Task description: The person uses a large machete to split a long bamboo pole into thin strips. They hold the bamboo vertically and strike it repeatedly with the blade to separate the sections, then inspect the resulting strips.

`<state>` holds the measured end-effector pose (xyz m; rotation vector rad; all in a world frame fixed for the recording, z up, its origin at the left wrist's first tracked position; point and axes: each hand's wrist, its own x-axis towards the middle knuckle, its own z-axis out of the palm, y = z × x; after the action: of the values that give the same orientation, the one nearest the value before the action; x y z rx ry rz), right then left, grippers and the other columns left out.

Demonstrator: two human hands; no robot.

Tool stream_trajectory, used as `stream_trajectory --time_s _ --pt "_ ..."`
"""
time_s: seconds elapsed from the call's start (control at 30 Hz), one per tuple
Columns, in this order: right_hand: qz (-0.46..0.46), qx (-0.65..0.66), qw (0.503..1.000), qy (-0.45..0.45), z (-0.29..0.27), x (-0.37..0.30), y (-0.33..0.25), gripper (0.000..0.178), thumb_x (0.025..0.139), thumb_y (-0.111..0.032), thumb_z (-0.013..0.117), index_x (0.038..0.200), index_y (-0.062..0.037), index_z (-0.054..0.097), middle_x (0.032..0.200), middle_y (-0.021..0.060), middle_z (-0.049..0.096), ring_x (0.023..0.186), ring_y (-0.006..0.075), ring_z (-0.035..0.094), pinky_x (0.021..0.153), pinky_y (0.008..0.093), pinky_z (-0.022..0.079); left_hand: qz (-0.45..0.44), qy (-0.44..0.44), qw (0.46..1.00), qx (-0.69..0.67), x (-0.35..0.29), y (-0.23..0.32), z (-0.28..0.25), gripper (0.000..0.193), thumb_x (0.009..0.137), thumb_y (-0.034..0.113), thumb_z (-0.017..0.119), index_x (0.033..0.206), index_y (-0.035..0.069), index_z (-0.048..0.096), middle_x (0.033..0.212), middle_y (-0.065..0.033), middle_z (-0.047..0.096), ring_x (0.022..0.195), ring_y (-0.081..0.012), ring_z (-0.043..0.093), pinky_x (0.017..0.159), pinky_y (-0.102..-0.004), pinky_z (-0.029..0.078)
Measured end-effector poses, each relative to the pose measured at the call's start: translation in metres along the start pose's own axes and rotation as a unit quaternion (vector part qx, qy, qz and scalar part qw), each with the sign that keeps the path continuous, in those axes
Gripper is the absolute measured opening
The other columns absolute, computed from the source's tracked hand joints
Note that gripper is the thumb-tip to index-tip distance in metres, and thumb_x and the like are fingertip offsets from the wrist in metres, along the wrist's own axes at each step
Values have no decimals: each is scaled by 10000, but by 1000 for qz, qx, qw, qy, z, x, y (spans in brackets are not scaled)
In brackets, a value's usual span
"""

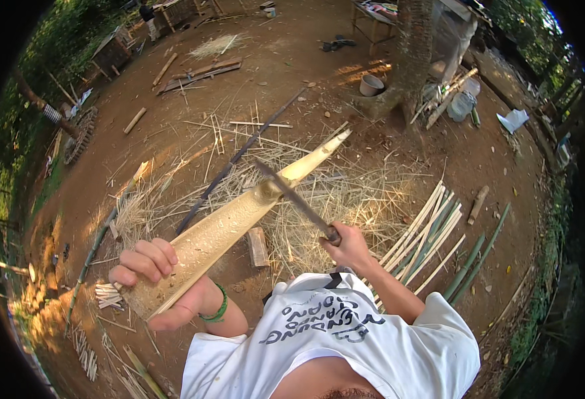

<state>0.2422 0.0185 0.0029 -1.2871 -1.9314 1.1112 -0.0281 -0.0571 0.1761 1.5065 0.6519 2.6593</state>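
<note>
A long split piece of bamboo [222, 229], pale on its hollow inner face, slants from lower left up to a narrow tip at upper right. My left hand [162, 282] grips its wide near end, fingers over one edge and thumb along the other; a green band circles that wrist. In my right hand [349, 246] is the handle of a dark-bladed knife [299, 199]. Its blade lies across the bamboo close to the node, about midway along; whether it has cut in cannot be told.
Shavings [319, 226] litter the dirt below, around a wooden block [258, 247]. Pale strips [422, 229] lie to the right beside green bamboo poles [468, 266]. A dark pole [236, 159] runs behind the bamboo. Farther off stand a tree trunk [412, 60] and a bucket [371, 85].
</note>
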Motion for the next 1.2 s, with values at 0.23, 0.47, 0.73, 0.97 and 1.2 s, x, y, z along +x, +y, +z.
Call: stream_trajectory --time_s 0.23,0.47,0.73,0.97,1.2 --pt "-182 23 983 29 -2 10 -31 167 762 -122 716 814 -19 597 557 119 549 448 265 543 482 378 434 -16 55 998 6 6 1 26 476 807 433 707 981 126 387 770 18 320 647 -91 290 599 -248 256" --pt "-25 -32 998 -56 -41 32 -12 167 765 -149 674 811 -7 600 617 172 605 560 352 623 574 438 487 -46 -57 991 -112 7 10 41 563 668 313 835 940 155 368 758 37 330 631 -98 293 604 -260 257" --pt "91 -91 990 -64 -61 80 66 133 768 -138 654 828 -24 620 602 101 615 532 243 615 559 416 495 -46 -161 970 -175 15 2 63 554 645 309 863 909 152 401 737 42 325 628 -91 291 598 -256 250" --pt "40 -43 997 -44 -66 119 120 160 732 -158 673 813 -39 606 569 156 593 519 334 622 570 443 502 -49 -148 978 -136 19 -4 77 556 646 323 860 903 144 402 735 38 326 627 -93 294 597 -258 253" --pt "-92 -66 992 -52 -83 122 93 146 737 -152 663 804 -38 601 600 162 620 551 327 647 580 462 513 -50 -98 992 -69 23 1 80 558 647 337 858 898 136 402 734 34 326 626 -94 296 597 -261 256"
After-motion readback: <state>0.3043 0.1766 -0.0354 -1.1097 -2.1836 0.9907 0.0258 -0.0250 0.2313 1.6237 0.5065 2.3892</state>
